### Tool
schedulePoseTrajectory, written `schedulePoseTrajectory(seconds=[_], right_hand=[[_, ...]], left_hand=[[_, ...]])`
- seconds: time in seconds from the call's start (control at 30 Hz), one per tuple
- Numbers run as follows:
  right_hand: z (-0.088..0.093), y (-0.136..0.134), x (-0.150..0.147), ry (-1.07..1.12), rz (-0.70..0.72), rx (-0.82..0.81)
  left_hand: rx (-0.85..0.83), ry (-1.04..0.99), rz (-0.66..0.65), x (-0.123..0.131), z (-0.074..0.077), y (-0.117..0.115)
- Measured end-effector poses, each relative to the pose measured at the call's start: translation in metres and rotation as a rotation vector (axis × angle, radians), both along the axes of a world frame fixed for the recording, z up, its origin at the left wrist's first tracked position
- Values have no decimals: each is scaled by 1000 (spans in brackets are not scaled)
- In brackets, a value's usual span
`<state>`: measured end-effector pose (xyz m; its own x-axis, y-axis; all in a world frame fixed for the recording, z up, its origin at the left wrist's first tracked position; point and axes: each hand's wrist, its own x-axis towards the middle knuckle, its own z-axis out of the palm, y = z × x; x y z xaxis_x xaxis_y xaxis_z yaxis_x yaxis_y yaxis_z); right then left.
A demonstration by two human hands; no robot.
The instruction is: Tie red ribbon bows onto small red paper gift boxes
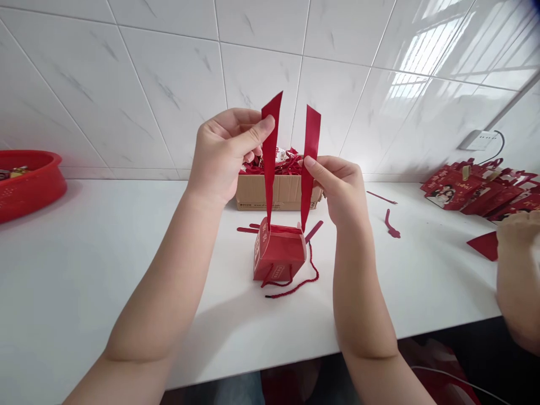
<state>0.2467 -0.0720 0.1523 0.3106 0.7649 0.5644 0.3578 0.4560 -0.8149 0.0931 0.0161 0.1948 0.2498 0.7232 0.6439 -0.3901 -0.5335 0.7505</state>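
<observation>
Head camera: both hands are raised above the white counter (pixel 139 247), each with its fingers pinched on a red ribbon. The left hand (pixel 223 149) grips the left ribbon (pixel 270 154) between thumb and fingertips, a little below its upper end, which sticks up past the thumb. The right hand (pixel 340 177) pinches the right ribbon (pixel 311 132) lower down, leaving a longer end standing free above. Both ribbons run down, narrowing, to the top of a small red box (pixel 280 250), which rests on the counter between the forearms. A dark red cord (pixel 314 270) curls from the box's right side onto the counter in front, and slim strips show at either side of it. Behind stands a cardboard carton (pixel 257 192) filled with red and white items, partly hidden by the hands and ribbons. A red basin (pixel 37 194) sits at far left. To the right lie a thin stick (pixel 382 197) and a curved strip (pixel 391 224); beyond them, red packages (pixel 472 191) lean together near another person's arm (pixel 521 275).
</observation>
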Motion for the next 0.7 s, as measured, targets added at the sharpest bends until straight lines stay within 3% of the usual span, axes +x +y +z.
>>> schedulePoseTrajectory(seconds=[0.4,0.57,0.7], right_hand=[[-1,0,-2,-10,77,-33],[-4,7,-10,62,145,-40],[-7,15,-23,120,190,6]], left_hand=[[38,82,-8,-7,-4,9],[52,120,-94,-4,-3,7],[25,268,-139,-1,-1,3]])
